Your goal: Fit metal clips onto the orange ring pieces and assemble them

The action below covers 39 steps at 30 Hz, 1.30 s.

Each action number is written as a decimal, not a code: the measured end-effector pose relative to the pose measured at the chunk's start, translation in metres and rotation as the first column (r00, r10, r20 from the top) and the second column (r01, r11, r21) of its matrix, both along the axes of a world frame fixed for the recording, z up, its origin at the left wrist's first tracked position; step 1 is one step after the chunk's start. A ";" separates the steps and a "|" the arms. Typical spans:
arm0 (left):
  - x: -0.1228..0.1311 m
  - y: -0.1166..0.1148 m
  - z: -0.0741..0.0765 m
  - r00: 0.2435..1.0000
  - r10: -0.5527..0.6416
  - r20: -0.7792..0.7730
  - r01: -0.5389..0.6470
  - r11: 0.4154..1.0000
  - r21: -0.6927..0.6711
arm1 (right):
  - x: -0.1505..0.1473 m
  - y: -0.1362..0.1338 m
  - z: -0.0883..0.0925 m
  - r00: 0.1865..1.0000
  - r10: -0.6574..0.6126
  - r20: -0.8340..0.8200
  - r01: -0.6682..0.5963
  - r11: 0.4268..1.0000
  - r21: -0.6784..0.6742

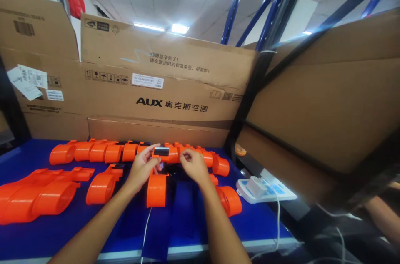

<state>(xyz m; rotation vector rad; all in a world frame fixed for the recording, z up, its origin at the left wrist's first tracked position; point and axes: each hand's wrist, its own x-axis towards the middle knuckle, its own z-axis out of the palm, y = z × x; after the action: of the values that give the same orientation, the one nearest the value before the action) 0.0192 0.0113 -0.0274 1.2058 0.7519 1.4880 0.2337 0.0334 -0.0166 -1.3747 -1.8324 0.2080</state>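
My left hand [144, 168] is closed on an orange plastic part that carries a black rectangular piece [161, 151] with a pale strip along its upper edge. Just to the right, my right hand [194, 165] has its fingers pinched together; whatever is between them, if anything, is hidden. Below the hands, an orange ring-shaped part [156, 191] stands on the blue table, with dark material beside it. Behind both hands runs a row of similar orange ring parts [98, 152], some with black pieces on top.
More orange rings [46, 197] lie at the left, and another [230, 200] sits right of my right forearm. A white power strip [265, 190] with a plugged-in adapter lies at the table's right edge. Cardboard [109, 101] walls the back. Another person's arm [383, 218] shows far right.
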 end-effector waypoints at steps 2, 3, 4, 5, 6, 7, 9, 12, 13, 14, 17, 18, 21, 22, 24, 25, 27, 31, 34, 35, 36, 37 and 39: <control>0.000 0.000 -0.001 1.000 0.010 0.006 -0.010 1.000 -0.010 | 0.005 -0.001 -0.001 0.981 -0.047 0.186 0.066 0.993 -0.095; 0.000 0.000 -0.001 1.000 0.014 0.006 -0.014 1.000 -0.011 | 0.007 -0.003 -0.002 0.964 -0.052 0.262 0.088 0.988 -0.127; -0.001 0.000 -0.001 1.000 0.014 0.005 -0.014 1.000 -0.010 | 0.008 -0.004 -0.002 0.944 -0.049 0.325 0.102 0.983 -0.150; -0.001 0.000 -0.001 1.000 0.013 0.004 -0.013 1.000 -0.007 | 0.008 -0.006 -0.003 0.927 -0.046 0.373 0.115 0.980 -0.164; -0.001 0.000 -0.001 1.000 0.012 0.002 -0.012 1.000 -0.002 | 0.008 -0.007 -0.004 0.913 -0.046 0.406 0.125 0.978 -0.170; -0.001 0.000 -0.001 1.000 0.012 0.001 -0.012 1.000 0.004 | 0.007 -0.008 -0.004 0.902 -0.048 0.429 0.133 0.976 -0.171; -0.002 0.000 0.000 1.000 0.015 -0.005 -0.015 1.000 0.014 | 0.007 -0.010 -0.004 0.885 -0.056 0.462 0.151 0.974 -0.169; -0.002 0.001 0.000 1.000 0.021 -0.014 -0.020 1.000 0.024 | 0.006 -0.011 -0.004 0.865 -0.047 0.500 0.158 0.971 -0.181; -0.002 0.001 0.000 1.000 0.021 -0.017 -0.021 0.999 0.024 | 0.005 -0.012 -0.004 0.860 -0.043 0.508 0.158 0.970 -0.185; -0.002 0.001 0.000 1.000 0.021 -0.017 -0.021 1.000 0.023 | 0.005 -0.012 -0.004 0.858 -0.041 0.513 0.158 0.970 -0.187; -0.002 0.001 0.000 1.000 0.018 -0.011 -0.017 1.000 0.019 | 0.004 -0.013 -0.005 0.856 -0.043 0.515 0.158 0.970 -0.183; -0.002 0.001 0.000 1.000 0.017 -0.008 -0.016 1.000 0.019 | 0.004 -0.014 -0.004 0.856 -0.042 0.515 0.157 0.971 -0.181; -0.002 0.001 0.000 1.000 0.016 -0.004 -0.015 1.000 0.022 | 0.004 -0.014 -0.002 0.859 -0.046 0.510 0.154 0.973 -0.171; -0.002 0.001 0.000 1.000 0.016 -0.005 -0.015 1.000 0.024 | 0.004 -0.014 0.000 0.865 -0.053 0.499 0.155 0.974 -0.166; -0.002 0.001 0.000 1.000 0.015 -0.008 -0.015 1.000 0.028 | 0.005 -0.013 0.003 0.894 -0.069 0.444 0.151 0.976 -0.154; -0.002 0.001 0.000 1.000 0.014 -0.009 -0.014 0.999 0.029 | 0.005 -0.012 0.004 0.917 -0.069 0.394 0.138 0.979 -0.149; -0.003 0.001 0.000 1.000 0.013 -0.014 -0.013 0.999 0.033 | 0.004 -0.010 0.004 0.969 -0.036 0.246 0.073 0.987 -0.145; -0.003 0.001 0.000 1.000 0.017 -0.022 -0.017 0.999 0.037 | -0.003 -0.003 0.001 0.974 0.129 -0.184 -0.146 0.986 -0.080; -0.002 0.002 0.000 1.000 0.016 -0.027 -0.015 0.999 0.034 | -0.012 0.000 -0.001 0.865 0.220 -0.450 -0.230 0.973 0.034; -0.001 0.002 0.000 1.000 0.012 -0.029 -0.011 0.999 0.034 | -0.015 0.000 -0.001 0.820 0.244 -0.517 -0.252 0.966 0.056; -0.001 0.002 0.000 0.999 0.008 -0.031 -0.007 0.999 0.034 | -0.018 0.000 -0.001 0.773 0.264 -0.577 -0.276 0.959 0.069; -0.001 0.002 0.000 0.999 0.005 -0.035 -0.004 0.999 0.034 | -0.020 -0.001 0.000 0.724 0.280 -0.630 -0.301 0.951 0.076; 0.000 0.002 0.000 0.999 0.010 -0.037 -0.009 0.999 0.035 | -0.025 -0.004 0.000 0.633 0.296 -0.715 -0.342 0.936 0.085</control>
<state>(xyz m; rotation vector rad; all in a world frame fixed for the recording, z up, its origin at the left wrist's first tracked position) 0.0192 0.0135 -0.0272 1.2609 0.7607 1.4949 0.2086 0.0298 -0.0161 -0.7904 -1.3590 0.8756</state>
